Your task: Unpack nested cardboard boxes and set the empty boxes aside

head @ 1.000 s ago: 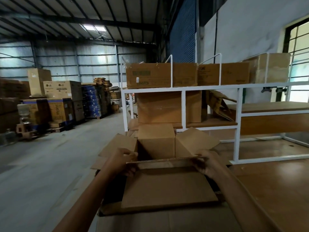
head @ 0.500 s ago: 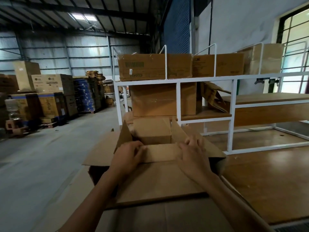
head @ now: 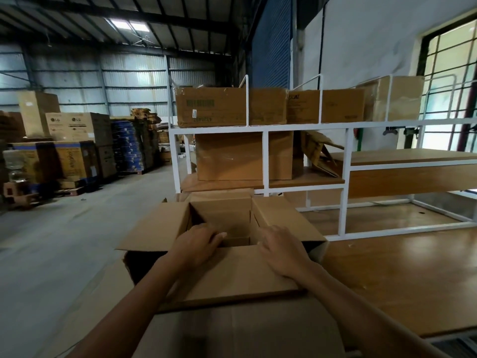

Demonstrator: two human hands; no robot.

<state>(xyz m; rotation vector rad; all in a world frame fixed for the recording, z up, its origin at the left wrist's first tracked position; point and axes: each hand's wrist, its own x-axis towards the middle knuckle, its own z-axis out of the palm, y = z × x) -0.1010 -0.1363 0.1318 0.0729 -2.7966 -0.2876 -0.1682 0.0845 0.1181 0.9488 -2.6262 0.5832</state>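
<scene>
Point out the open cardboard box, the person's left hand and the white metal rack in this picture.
open cardboard box (head: 160, 228): head view, on its left flap.
left hand (head: 196, 244): head view, on the back of the hand.
white metal rack (head: 222, 129): head view, on its upper crossbar.

Hands: 2, lower centre: left hand (head: 198, 245), right hand (head: 282, 249).
Open box (head: 240, 275): 1, centre of frame, with 4 spread flaps.
Larger carton (head: 232, 329) beneath: 1, bottom centre.
White rack (head: 347, 177): 1, right half.
Top-shelf boxes: 3: left box (head: 210, 107), middle box (head: 304, 107), right box (head: 402, 99).
Middle shelf: 1 closed box (head: 229, 156), 1 collapsed carton (head: 317, 153).
Wooden tabletop (head: 400, 280): 1, lower right.
Skylight panels (head: 121, 23): 2, upper left.
Stacked cartons (head: 74, 125) at left edge: too many and too dim to count.
</scene>
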